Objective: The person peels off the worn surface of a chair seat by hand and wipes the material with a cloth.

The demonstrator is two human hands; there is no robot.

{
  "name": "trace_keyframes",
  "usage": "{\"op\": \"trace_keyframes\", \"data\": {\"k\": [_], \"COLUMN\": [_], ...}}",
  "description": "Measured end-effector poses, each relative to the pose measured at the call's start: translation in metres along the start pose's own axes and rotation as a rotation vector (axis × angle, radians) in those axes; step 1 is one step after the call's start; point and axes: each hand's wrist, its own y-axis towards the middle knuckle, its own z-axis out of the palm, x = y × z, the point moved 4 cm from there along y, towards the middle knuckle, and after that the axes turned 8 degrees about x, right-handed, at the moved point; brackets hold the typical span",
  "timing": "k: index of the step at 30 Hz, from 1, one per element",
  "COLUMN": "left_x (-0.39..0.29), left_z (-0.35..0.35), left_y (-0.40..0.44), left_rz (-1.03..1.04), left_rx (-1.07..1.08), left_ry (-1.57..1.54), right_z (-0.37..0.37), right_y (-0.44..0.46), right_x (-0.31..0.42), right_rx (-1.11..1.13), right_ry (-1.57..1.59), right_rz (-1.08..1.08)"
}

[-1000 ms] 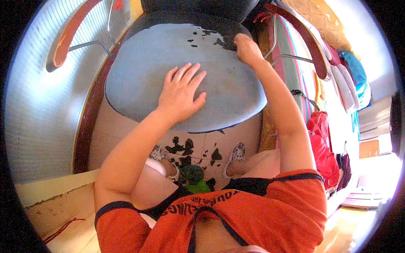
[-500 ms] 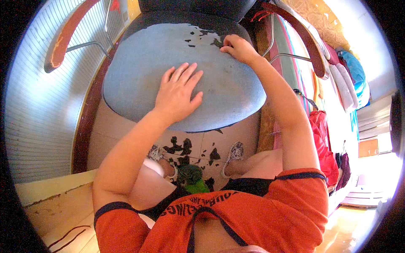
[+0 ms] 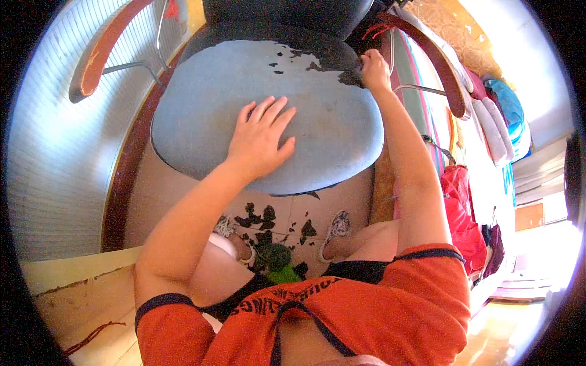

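A chair seat [image 3: 201,116] with a worn blue-grey fabric surface fills the upper middle. Black covering [image 3: 244,32] remains along its back part, with a ragged, flaking edge. My left hand [image 3: 259,143] lies on the fabric, fingers spread and palm down, holding nothing. At the seat's back right edge, my right hand [image 3: 375,70] has its fingers pinched together beside a dark loose flap [image 3: 350,77] of the peeling covering. The fingertips are partly hidden, but they appear closed on that covering. Small black flakes [image 3: 279,72] stick to the bare fabric.
Black scraps [image 3: 267,215] and a green item [image 3: 282,271] lie on the tiled floor between my feet. Wooden armrests [image 3: 91,73] flank the seat. A bed with bedding [image 3: 494,119] and a red cloth [image 3: 461,213] stands at right; a ribbed panel [image 3: 61,158] is at left.
My right hand has moved right, from the torn patch to the seat's back right edge. A dark flap now shows beside it. My left hand stays on the fabric.
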Motion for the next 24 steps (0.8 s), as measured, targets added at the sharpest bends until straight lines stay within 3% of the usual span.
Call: {"op": "trace_keyframes", "data": {"k": [3, 4, 6, 10, 13, 14, 16, 19, 20, 22, 24], "left_x": [-0.002, -0.002, -0.002, 0.001, -0.001, -0.002, -0.002, 0.000, -0.001, 0.000, 0.001], "left_z": [0.000, -0.001, -0.001, -0.001, -0.003, -0.005, -0.003, -0.003, -0.003, -0.001, -0.001], "left_y": [0.000, 0.000, 0.000, -0.001, -0.001, -0.001, -0.001, -0.003, -0.002, -0.001, -0.001], "left_rz": [-0.016, -0.021, -0.029, -0.014, -0.004, -0.001, 0.003, 0.000, 0.004, 0.003, -0.008], "left_rx": [0.010, 0.008, 0.007, -0.001, -0.017, -0.025, -0.028, -0.033, -0.036, -0.028, -0.017], "left_ry": [0.010, 0.013, 0.019, 0.018, 0.004, 0.001, -0.007, -0.014, -0.014, -0.010, -0.002], "right_z": [0.029, 0.022, 0.023, 0.030, 0.035, 0.037, 0.045, 0.043, 0.046, 0.045, 0.043], "right_y": [0.002, -0.009, -0.023, -0.016, -0.002, 0.000, 0.002, 0.004, 0.003, 0.005, -0.007], "right_x": [0.003, 0.027, 0.050, 0.056, 0.057, 0.057, 0.064, 0.065, 0.064, 0.065, 0.070], "right_rx": [0.058, 0.231, 0.285, 0.274, 0.447, 0.447, 0.405, 0.340, 0.343, 0.433, 0.485], "right_ry": [0.049, -0.088, -0.017, 0.071, 0.162, 0.162, -0.165, -0.140, -0.142, 0.144, 0.102], "right_rz": [-0.329, -0.155, -0.314, -0.408, -0.555, -0.551, -0.715, -0.845, -0.845, -0.582, -0.627]}}
